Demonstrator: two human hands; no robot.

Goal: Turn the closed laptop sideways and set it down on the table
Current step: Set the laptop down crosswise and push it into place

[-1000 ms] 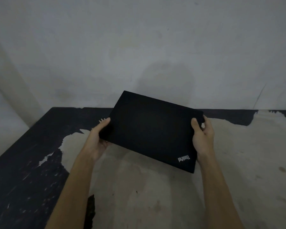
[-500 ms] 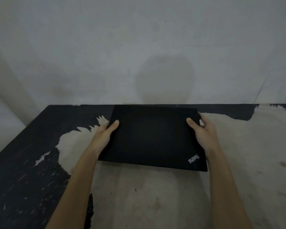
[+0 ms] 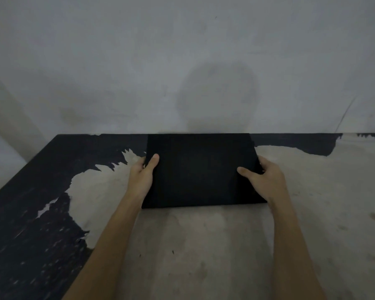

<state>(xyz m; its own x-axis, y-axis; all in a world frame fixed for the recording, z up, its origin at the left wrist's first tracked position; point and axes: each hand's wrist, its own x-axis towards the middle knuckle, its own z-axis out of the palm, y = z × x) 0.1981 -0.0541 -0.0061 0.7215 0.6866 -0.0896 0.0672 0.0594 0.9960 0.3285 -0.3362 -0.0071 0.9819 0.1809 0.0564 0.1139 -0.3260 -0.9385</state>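
Observation:
The closed black laptop (image 3: pixel 200 169) lies level and square to the table's back edge, long side running left to right, at the far middle of the worn table (image 3: pixel 204 245). My left hand (image 3: pixel 142 177) grips its left edge, thumb on the lid. My right hand (image 3: pixel 262 180) grips its right edge, thumb on top, covering the near right corner. I cannot tell whether the laptop rests on the table or hovers just above it.
The tabletop is black at the left and back, with a large bare pale patch in the middle and right. A grey wall (image 3: pixel 182 72) rises directly behind the table's far edge. The table's left edge (image 3: pixel 20 169) runs diagonally.
The laptop has swung from a tilted, raised diagonal to level and square with the wall, and moved down and away toward the table's back. Both hands kept their grip on its sides.

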